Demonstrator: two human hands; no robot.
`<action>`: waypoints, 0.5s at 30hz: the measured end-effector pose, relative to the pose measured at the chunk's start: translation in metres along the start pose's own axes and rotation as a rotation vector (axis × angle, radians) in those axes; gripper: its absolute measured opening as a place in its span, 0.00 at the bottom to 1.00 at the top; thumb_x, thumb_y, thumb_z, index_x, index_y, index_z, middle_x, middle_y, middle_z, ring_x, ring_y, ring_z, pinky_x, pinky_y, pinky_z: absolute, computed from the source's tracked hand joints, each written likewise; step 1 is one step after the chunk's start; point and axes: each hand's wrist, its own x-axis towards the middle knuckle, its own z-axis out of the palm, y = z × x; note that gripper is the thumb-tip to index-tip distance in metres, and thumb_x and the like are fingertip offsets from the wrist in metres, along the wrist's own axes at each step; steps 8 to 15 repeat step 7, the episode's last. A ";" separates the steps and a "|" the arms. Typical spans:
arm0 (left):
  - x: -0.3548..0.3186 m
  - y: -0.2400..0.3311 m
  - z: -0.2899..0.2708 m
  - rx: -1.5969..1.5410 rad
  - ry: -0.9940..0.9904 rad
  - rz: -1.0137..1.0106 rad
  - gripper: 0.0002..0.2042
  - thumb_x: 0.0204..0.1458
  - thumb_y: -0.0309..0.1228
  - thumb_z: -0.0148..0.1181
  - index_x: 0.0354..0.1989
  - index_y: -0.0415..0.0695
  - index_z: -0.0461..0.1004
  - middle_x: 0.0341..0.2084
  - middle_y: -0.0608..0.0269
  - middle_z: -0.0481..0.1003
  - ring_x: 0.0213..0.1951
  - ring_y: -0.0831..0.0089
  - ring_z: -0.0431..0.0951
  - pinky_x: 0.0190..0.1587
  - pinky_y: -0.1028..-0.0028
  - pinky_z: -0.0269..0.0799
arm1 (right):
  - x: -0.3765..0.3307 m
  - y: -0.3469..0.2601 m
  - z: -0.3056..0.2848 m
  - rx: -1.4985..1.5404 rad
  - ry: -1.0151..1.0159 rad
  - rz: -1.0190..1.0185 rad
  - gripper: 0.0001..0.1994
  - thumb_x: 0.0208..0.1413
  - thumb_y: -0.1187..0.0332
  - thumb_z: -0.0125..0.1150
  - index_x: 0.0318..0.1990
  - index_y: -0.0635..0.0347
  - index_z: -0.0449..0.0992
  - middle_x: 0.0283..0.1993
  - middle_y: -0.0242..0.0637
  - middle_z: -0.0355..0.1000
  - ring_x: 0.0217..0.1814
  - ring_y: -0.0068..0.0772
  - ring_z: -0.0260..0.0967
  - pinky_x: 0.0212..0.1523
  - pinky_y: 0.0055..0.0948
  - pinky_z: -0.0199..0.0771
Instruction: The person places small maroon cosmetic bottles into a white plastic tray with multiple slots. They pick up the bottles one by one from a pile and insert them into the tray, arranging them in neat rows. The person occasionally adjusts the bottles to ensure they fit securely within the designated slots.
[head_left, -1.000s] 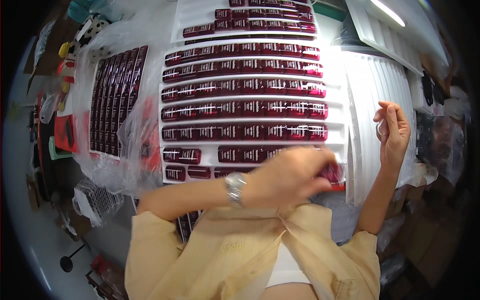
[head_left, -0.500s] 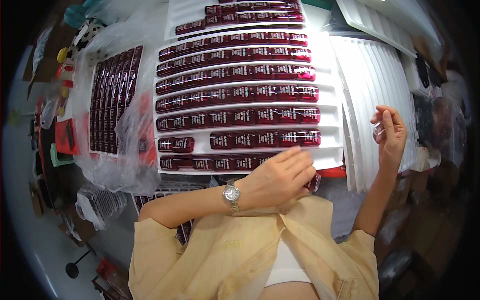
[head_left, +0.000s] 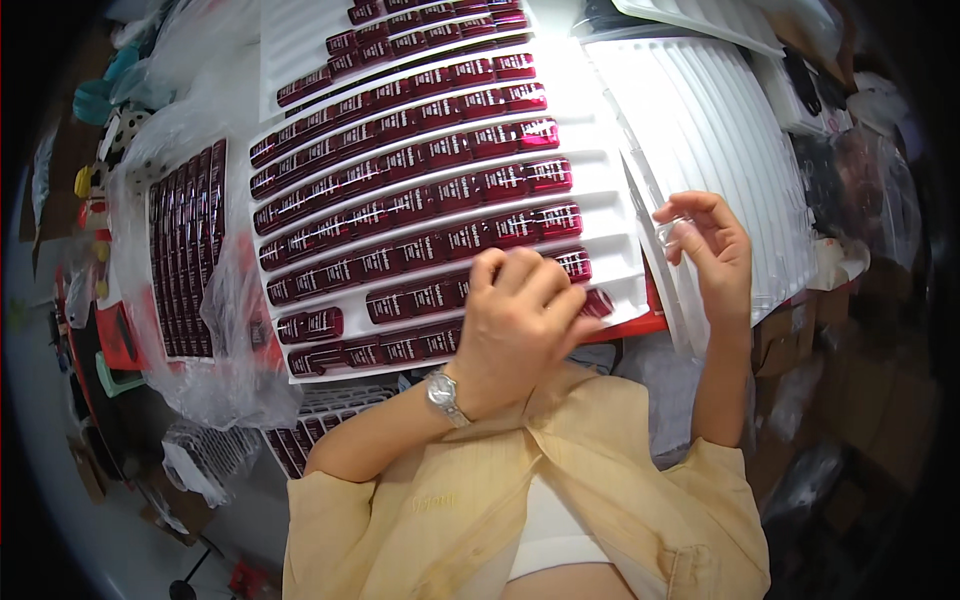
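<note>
My left hand (head_left: 525, 320), with a silver watch (head_left: 442, 392) on its wrist, hangs curled over the lower rows of a white ribbed tray (head_left: 612, 240). A small dark red bottle (head_left: 598, 303) pokes out tilted at its fingertips, and the palm hides most of the grip. Long rows of the same labelled bottles (head_left: 430, 247) lie in the tray's grooves, with a gap in the second row from the front. To the right, my right hand (head_left: 715, 255) is raised over a stack of white trays, pinching a small clear piece (head_left: 672, 230) between thumb and fingers.
A stack of ribbed white trays (head_left: 715, 130) stands at the right. On the left, a filled tray (head_left: 188, 250) lies among crumpled clear plastic wrap (head_left: 235, 370). Another tray of bottles (head_left: 300, 435) sits below the table's front edge. Cardboard boxes (head_left: 800, 335) stand at the right.
My view has turned, so the trays appear tilted and further left. My left hand has moved with the bottle from the front edge up over the tray. My right hand still holds the clear piece.
</note>
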 end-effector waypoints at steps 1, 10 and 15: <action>0.004 -0.004 0.001 0.023 0.039 -0.020 0.15 0.40 0.39 0.68 0.35 0.45 0.77 0.31 0.68 0.71 0.36 0.69 0.69 0.44 0.65 0.59 | -0.003 0.000 0.007 0.029 -0.016 0.006 0.11 0.59 0.79 0.50 0.48 0.65 0.69 0.41 0.38 0.73 0.32 0.15 0.66 0.33 0.17 0.68; 0.007 -0.007 0.000 0.138 -0.016 -0.067 0.18 0.42 0.39 0.68 0.41 0.46 0.77 0.35 0.66 0.72 0.39 0.68 0.70 0.44 0.65 0.59 | -0.014 0.023 0.034 0.116 -0.031 -0.068 0.15 0.58 0.80 0.53 0.52 0.63 0.63 0.54 0.41 0.66 0.39 0.19 0.70 0.38 0.18 0.74; 0.007 -0.007 0.000 0.138 -0.016 -0.067 0.18 0.42 0.39 0.68 0.41 0.46 0.77 0.35 0.66 0.72 0.39 0.68 0.70 0.44 0.65 0.59 | -0.014 0.023 0.034 0.116 -0.031 -0.068 0.15 0.58 0.80 0.53 0.52 0.63 0.63 0.54 0.41 0.66 0.39 0.19 0.70 0.38 0.18 0.74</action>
